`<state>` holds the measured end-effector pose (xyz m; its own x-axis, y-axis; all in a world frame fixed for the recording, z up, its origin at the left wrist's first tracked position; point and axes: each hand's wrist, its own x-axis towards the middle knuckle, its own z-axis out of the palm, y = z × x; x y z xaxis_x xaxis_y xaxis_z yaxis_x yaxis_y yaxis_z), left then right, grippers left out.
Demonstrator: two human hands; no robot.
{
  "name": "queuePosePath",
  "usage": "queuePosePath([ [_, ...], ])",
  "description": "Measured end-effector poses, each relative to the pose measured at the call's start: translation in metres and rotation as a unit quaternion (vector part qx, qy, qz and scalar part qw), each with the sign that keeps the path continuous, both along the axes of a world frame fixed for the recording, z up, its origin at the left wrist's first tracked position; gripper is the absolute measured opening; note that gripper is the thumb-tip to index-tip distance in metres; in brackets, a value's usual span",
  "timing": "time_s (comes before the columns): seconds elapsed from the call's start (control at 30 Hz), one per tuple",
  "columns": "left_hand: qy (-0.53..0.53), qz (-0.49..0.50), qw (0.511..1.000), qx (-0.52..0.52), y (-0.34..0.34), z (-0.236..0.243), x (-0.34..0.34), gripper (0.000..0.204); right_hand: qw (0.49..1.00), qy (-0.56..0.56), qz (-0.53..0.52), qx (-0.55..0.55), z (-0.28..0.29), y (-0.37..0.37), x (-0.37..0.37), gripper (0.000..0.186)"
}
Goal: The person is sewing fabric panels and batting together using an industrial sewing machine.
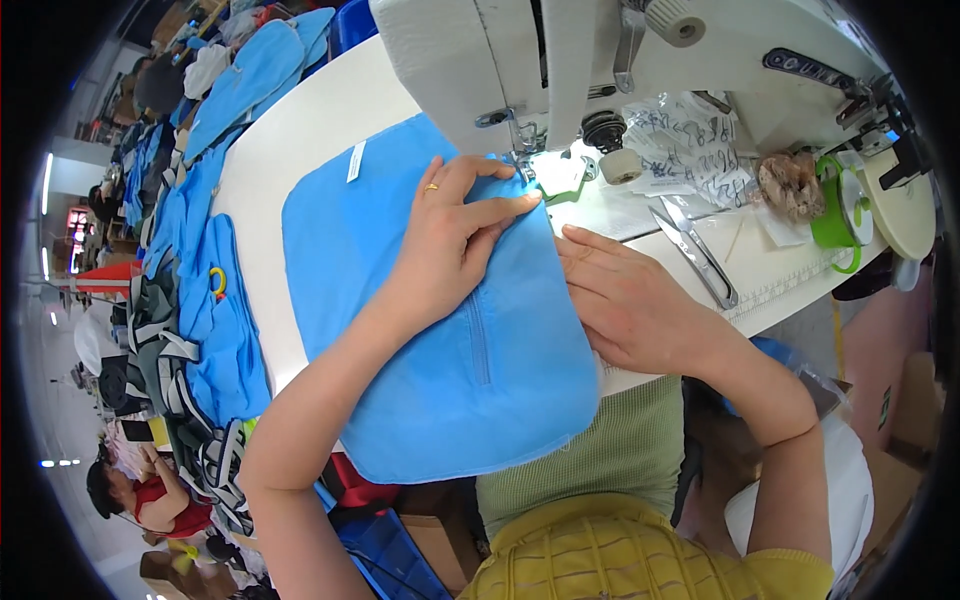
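A blue fabric panel (430,410) with rounded corners lies on the white sewing table, its near end hanging past the edge. A zipper (480,335) runs along its middle, and a small white label (356,161) sits at its far left. My left hand (450,225) rests on the panel, thumb and forefinger closing on its far right edge beside the lit presser foot (524,168) of the sewing machine (455,70). Against the panel's right edge, my right hand (630,305) lies flat with fingers stretched out. Its fingertips are close to the fabric. The needle is too small to make out.
Metal scissors (700,255), clear plastic bags (685,150), a brown bundle (790,185) and a green cup (832,205) lie right of the machine. Blue fabric pieces (225,350) pile up leftward, with a yellow ring-shaped handle (217,281) on them. A person (165,495) sits far left.
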<state>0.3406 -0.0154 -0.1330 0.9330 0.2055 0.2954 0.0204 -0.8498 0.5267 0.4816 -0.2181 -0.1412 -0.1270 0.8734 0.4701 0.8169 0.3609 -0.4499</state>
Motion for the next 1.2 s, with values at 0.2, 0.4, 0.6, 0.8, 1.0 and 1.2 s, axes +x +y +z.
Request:
queuePosePath([
  [0.2,0.041,0.021,0.999,0.016,-0.040,0.025,-0.010,0.023,0.999,-0.016,0.035,0.014,-0.005,-0.007,0.005,0.035],
  [0.4,0.046,0.043,0.998,0.013,-0.042,0.004,-0.025,0.029,0.999,-0.034,0.020,0.028,-0.001,-0.005,0.001,0.027],
  [0.6,0.045,0.036,0.998,0.029,-0.043,0.004,-0.024,0.033,0.999,-0.012,0.029,0.024,-0.002,-0.004,0.001,0.028],
  [0.8,0.030,0.040,0.998,0.036,-0.046,0.004,-0.023,0.030,0.999,-0.038,0.020,0.031,-0.007,-0.008,0.001,0.029],
  [1.0,0.020,0.054,0.996,0.072,-0.033,-0.004,-0.014,0.031,1.000,-0.016,0.008,0.024,-0.001,-0.003,0.002,0.033],
  [1.2,0.005,0.042,0.995,0.089,-0.015,-0.005,-0.005,0.032,0.999,-0.017,-0.019,0.019,-0.003,-0.001,0.001,0.035],
])
